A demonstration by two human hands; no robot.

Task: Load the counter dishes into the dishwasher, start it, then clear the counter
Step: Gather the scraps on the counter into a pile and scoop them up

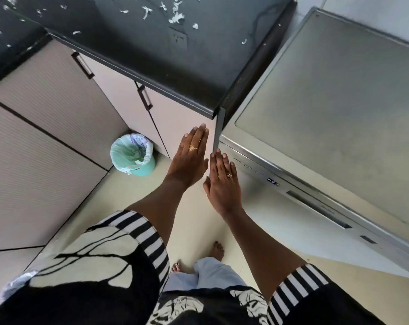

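The silver dishwasher (334, 109) stands at the right with its door closed; a small blue display (273, 181) glows on the front control strip. My right hand (222, 181) is flat and empty, fingertips near the dishwasher's left corner by the buttons. My left hand (189, 158) is also flat and empty, held just left of it in front of the cabinet side. The black counter (138, 48) runs across the top, scattered with several white scraps (176, 17). No dishes are in view.
A green bin (133, 156) with a liner stands on the floor in the cabinet corner. Beige cabinet doors with dark handles (144, 97) sit under the counter. A wall socket (179, 39) is on the dark backsplash. My bare feet are on the pale floor.
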